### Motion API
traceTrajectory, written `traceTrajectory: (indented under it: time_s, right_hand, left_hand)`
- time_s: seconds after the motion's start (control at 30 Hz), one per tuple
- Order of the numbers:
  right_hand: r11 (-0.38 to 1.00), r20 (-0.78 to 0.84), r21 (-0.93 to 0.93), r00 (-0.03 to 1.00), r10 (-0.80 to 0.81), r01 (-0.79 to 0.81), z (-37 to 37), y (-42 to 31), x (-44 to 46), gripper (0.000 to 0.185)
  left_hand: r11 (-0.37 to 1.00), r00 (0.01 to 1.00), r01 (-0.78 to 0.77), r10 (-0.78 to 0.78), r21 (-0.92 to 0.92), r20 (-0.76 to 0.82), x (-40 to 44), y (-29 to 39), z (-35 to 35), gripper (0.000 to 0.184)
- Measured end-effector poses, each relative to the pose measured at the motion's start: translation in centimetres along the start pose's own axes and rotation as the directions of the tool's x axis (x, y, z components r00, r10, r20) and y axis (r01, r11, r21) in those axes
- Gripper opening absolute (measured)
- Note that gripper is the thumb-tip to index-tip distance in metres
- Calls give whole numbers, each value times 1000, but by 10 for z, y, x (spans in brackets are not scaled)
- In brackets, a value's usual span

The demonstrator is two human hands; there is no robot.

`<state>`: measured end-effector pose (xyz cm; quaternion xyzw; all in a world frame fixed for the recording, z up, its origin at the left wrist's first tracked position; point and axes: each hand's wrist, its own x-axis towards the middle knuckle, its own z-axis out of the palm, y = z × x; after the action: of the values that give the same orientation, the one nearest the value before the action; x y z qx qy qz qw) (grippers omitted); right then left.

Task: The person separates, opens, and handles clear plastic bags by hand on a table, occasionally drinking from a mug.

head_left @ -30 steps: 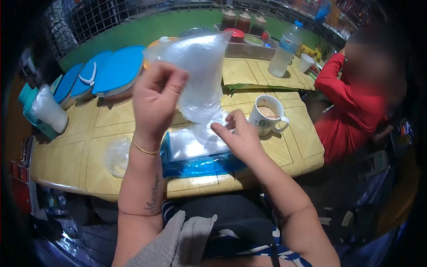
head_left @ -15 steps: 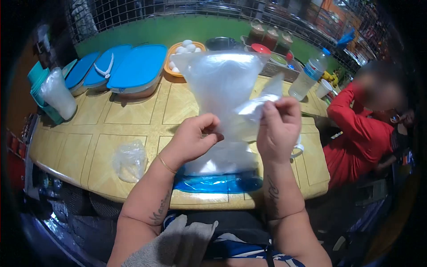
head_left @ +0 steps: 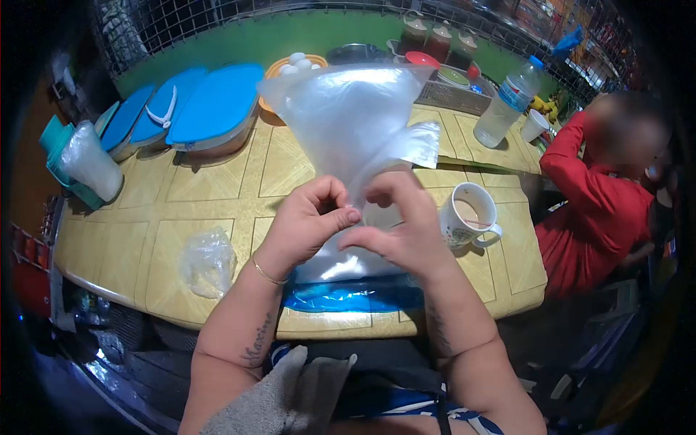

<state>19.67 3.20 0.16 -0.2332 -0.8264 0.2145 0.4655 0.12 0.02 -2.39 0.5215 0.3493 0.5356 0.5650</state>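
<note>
A large clear plastic bag [head_left: 341, 101] stands spread in the middle of the table, wide at the top and narrowing toward my hands. My left hand [head_left: 312, 217] is closed, thumb and forefinger pinching the plastic at the narrow part. Just beside it, my right hand [head_left: 406, 225] curves with its thumb and fingers apart, close to the same plastic. A folded flap of clear plastic [head_left: 420, 145] sticks out above the right hand. Below both hands, clear plastic lies over a blue plastic wrapper [head_left: 348, 296] near the table's front edge.
A mug of light brown drink [head_left: 470, 214] stands right of my right hand. A crumpled plastic bag [head_left: 208, 262] lies left. Blue-lidded containers [head_left: 217, 101], eggs [head_left: 296, 64] and a water bottle [head_left: 507, 105] stand farther back. A person in red [head_left: 598, 210] sits at right.
My right hand has moved left and down toward my left hand, and its fingers have come apart. The plastic flap has dropped from its fingers. The mug is now uncovered.
</note>
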Motion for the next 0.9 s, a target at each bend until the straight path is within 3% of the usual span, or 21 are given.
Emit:
traceTrajectory:
  time_s: [0.07, 0.17, 0.2, 0.3, 0.33, 0.43, 0.47, 0.5, 0.57, 0.63, 0.7, 0.73, 0.8, 0.9]
  right_hand:
    - [995, 31, -89, 999, -34, 36, 11, -8, 5, 27]
    - [977, 120, 103, 977, 177, -189, 13, -4, -2, 21]
    - [986, 37, 146, 997, 72, -76, 13, -1, 0, 19]
    - [999, -43, 27, 999, -33, 34, 5, -1, 5, 16]
    - [989, -20, 125, 997, 79, -76, 7, 0, 3, 13]
    - [993, 26, -110, 999, 45, -42, -2, 13, 1, 14]
    - [970, 195, -174, 959, 204, -171, -8, 12, -1, 16]
    - [952, 331, -260, 912, 242, -158, -12, 12, -2, 16]
    - [892, 549, -430, 745, 379, -137, -16, 16, -8, 15]
    - [840, 581, -533, 680, 447, -97, -7, 23, -14, 14]
    - [809, 605, -583, 625, 493, -74, -14, 8, -7, 12]
    - [880, 620, -463, 670, 408, -107, -22, 4, -7, 13]
    - [979, 615, -172, 764, 195, -111, -29, -3, -2, 17]
    - [926, 240, 373, 970, -34, -60, -31, -17, 3, 44]
  left_hand:
    - [991, 998, 24, -16, -130, 68, -1, 1, 2, 15]
    - [978, 998, 26, -39, -208, -57, -2, 8, 15, 15]
    - [969, 1000, -18, 16, -247, -12, 0, -2, 2, 18]
    - [917, 997, -77, 77, -392, -15, 3, 1, -11, 18]
    - [916, 993, -110, 85, -387, -80, 4, 1, -14, 18]
    - [874, 963, -232, 144, -427, -229, 3, 9, -24, 18]
    - [834, 963, -248, 156, -492, -221, 1, 8, -40, 18]
    - [784, 966, -249, 162, -569, -200, 2, 3, -59, 19]
    - [742, 843, -337, -35, -579, -536, 0, 22, -51, 33]
    - [688, 954, -292, 164, -664, -250, -15, 15, -92, 28]
    - [811, 919, -360, 225, -460, -323, -18, 12, -112, 18]
    - [863, 878, -408, 282, -298, -386, -14, 18, -103, 13]
    - [821, 653, -504, 565, 267, -504, -14, 26, -76, 5]
    - [814, 825, -284, 477, 506, -303, -21, 18, -43, 8]
